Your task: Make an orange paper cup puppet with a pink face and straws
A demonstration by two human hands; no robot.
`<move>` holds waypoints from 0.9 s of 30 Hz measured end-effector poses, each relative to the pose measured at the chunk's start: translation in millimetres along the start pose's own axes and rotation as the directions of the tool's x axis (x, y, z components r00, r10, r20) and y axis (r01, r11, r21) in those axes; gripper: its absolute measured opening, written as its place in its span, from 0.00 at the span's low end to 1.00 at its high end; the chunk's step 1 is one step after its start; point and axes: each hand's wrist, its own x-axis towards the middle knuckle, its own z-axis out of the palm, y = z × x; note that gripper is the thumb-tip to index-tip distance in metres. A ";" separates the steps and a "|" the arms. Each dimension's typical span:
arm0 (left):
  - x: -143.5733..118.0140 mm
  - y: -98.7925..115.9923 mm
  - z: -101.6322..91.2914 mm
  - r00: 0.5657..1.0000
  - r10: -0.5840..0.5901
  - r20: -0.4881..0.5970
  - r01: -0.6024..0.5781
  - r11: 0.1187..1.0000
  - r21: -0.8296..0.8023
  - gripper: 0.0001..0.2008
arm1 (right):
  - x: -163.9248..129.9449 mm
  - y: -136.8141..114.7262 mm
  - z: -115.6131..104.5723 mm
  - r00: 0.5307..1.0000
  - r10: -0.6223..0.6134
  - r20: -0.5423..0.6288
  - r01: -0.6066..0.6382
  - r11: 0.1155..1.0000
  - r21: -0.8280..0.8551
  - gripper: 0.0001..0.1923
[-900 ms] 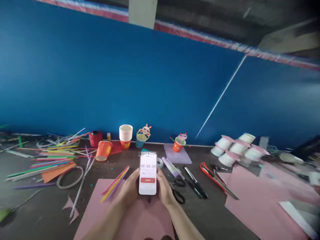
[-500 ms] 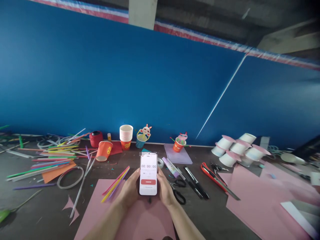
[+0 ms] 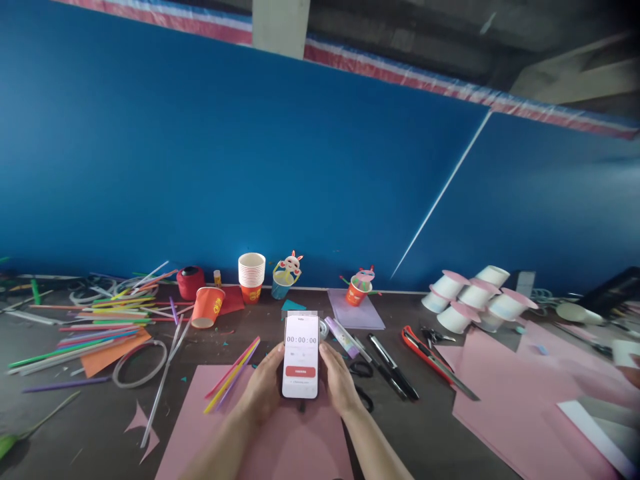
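A smartphone (image 3: 301, 357) is held upright between both hands, its lit screen showing a timer at 00:00:00 above a red button. My left hand (image 3: 266, 385) grips its left edge, and my right hand (image 3: 339, 379) grips the right edge. Both hands are closed around the phone's sides; the fingers behind it are hidden. Under the forearms lies a pink paper sheet (image 3: 200, 440). Pink, yellow and purple straws (image 3: 233, 377) rest on it beside my left hand. Black-handled scissors (image 3: 364, 387) lie just right of my right hand, partly covered by it.
Loose straws (image 3: 100, 333) and an orange paper cup (image 3: 208, 307) lie on the left. Stacked cups (image 3: 251, 270) and two cup figures stand at the back. Markers (image 3: 390, 367), a red utility knife (image 3: 425, 353), white-and-pink cups (image 3: 475, 293) and pink sheets (image 3: 500, 393) are on the right.
The phone and both hands have shifted slightly down and to the right in the view. The screen still reads zeros. At the far right edge, part of a person's hand has come into view.
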 end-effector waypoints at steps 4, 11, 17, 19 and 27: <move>0.4 0.1 0.1 0.999 -0.018 -0.030 0.018 1.000 0.009 0.19 | -3.6 -16.4 2.8 0.999 0.048 0.014 -0.048 0.999 0.015 0.22; 2.9 -3.9 -1.2 0.999 -0.013 -0.029 0.013 1.000 0.005 0.18 | -4.3 -35.4 8.1 0.997 0.014 0.070 -0.012 1.000 -0.027 0.22; -1.3 -0.3 4.0 0.996 -0.016 0.088 0.015 1.000 0.006 0.20 | -7.2 -43.5 -4.4 0.981 0.086 0.172 -0.062 0.988 -0.140 0.19; -1.4 0.9 4.0 0.991 -0.012 0.130 0.015 1.000 -0.022 0.20 | -7.8 -54.8 -8.6 0.984 0.086 0.155 -0.062 0.986 -0.155 0.18; 6.9 -5.9 -16.1 0.986 -0.076 0.146 0.090 0.992 -0.093 0.27 | 66.4 -160.9 -43.0 0.976 -0.180 0.121 0.212 0.906 -0.367 0.19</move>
